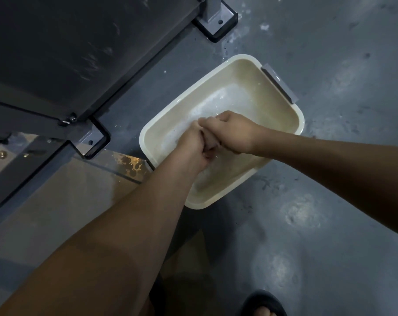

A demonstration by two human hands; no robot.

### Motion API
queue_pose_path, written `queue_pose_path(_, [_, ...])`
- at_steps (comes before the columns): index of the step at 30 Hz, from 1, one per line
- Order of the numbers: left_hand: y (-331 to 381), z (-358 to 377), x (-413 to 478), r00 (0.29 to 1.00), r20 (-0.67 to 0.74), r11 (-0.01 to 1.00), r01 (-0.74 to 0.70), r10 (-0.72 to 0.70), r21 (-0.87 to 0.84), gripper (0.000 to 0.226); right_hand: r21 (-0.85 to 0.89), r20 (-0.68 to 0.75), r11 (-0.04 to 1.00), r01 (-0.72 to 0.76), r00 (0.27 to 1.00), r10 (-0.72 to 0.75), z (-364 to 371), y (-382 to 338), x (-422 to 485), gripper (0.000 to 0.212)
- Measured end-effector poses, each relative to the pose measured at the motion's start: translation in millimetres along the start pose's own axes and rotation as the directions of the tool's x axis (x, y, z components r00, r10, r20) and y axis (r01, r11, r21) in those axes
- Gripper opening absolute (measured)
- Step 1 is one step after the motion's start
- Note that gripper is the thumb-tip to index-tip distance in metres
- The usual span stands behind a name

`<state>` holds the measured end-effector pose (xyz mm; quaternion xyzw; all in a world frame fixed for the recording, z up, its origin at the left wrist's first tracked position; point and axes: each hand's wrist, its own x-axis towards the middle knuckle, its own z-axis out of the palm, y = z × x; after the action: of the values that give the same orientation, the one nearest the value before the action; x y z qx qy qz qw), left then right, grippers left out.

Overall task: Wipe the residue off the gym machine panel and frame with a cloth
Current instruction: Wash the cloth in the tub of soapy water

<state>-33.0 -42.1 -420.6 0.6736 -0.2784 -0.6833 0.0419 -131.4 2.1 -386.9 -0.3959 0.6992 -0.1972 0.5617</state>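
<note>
Cloth (210,147) wad | left hand (193,145) and right hand (232,133) both clamped round it | above cream basin (280,106)

Dim, greyish light all over; soft white glare patches shine on the wet floor (303,215); the pale tub (239,74) is the brightest thing; straight lines bend near the edges; the left hand (193,144), right hand (235,133) and the cloth (210,145) between them look blurry and dark.

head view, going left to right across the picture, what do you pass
dark machine panel → near frame foot → left hand → cloth gripped by both hands → right hand → grey basin handle
</note>
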Motion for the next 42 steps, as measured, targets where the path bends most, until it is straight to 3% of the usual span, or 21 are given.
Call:
queue_pose_path(2, [1, 5, -4, 0.999, -0.004, 0.997, -0.045, 0.045, 0.062, 0.039, -0.055, -0.053, 0.998, 0.021, 0.998, -0.024, 4, 2, 0, 0.06])
queue_pose_path(6, [-4, 16, -14, 0.988, -0.007, 0.984, -0.154, 0.156, 0.091, 0.074, -0.147, -0.154, 0.988, 0.047, 0.986, -0.07, 10, 6, 4, 0.062])
queue_pose_path(10, [-1, 15, -16, 0.998, 0.06, 1.0, 0.012, -0.012, -0.004, 0.042, -0.255, -0.179, 0.966, 0.033, 0.981, -0.081, 9, 13, 13, 0.046])
queue_pose_path(13, [4, 8, -17, 0.99, 0.103, 0.995, 0.1, -0.097, -0.029, 0.037, -0.432, -0.146, 0.902, -0.025, 0.988, -0.043, 1, 17, 24, 0.025])
queue_pose_path(16, [6, 5, -15, 0.995, 0.082, 0.997, 0.059, -0.055, -0.05, 0.037, -0.536, -0.236, 0.836, -0.115, 0.972, -0.017, -2, 24, 31, 0.041])
queue_pose_path(20, [6, -5, -10, 0.999, 0.03, 0.995, -0.02, 0.023, -0.098, 0.029, -0.388, -0.288, 0.895, -0.222, 0.951, 0.111, -7, 34, 29, 0.05])
queue_pose_path(21, [4, -7, -11, 0.998, 0.043, 0.995, -0.039, 0.043, -0.091, 0.029, -0.357, -0.279, 0.895, -0.267, 0.945, 0.171, -9, 32, 26, 0.055])
queue_pose_path(23, [-1, -10, -8, 0.997, 0.007, 0.997, -0.074, 0.074, -0.008, 0.017, -0.488, -0.221, 0.828, -0.277, 0.957, 0.189, -10, 29, 23, 0.055])
queue_pose_path(26, [-9, -14, -3, 0.991, -0.083, 0.97, -0.084, 0.105, 0.227, 0.031, -0.65, -0.112, 0.73, -0.212, 0.977, 0.184, -5, 30, 23, 0.048])
queue_pose_path(29, [-7, -14, -2, 0.99, -0.107, 0.942, -0.049, 0.089, 0.331, 0.018, -0.58, -0.153, 0.781, -0.232, 0.973, 0.175, -5, 32, 26, 0.031])
queue_pose_path(32, [-4, -15, -11, 0.999, -0.051, 0.971, 0.005, 0.007, 0.24, 0.023, -0.408, -0.095, 0.873, -0.265, 0.964, 0.248, -1, 31, 26, 0.013])
queue_pose_path(35, [-3, -13, -17, 0.999, 0.046, 0.99, 0.008, -0.015, 0.138, 0.041, -0.138, 0.063, 0.963, -0.231, 0.969, 0.241, 2, 20, 16, 0.049])
queue_pose_path(37, [0, -8, -17, 1.0, 0.007, 0.989, 0.008, -0.009, 0.147, 0.048, -0.041, 0.124, 0.985, -0.167, 0.978, 0.171, 6, 12, 10, 0.067])
queue_pose_path(42, [-4, -1, -10, 0.999, 0.01, 0.996, -0.044, 0.043, 0.078, 0.037, -0.078, 0.001, 0.997, -0.009, 1.0, 0.009, 9, 5, 1, 0.06])
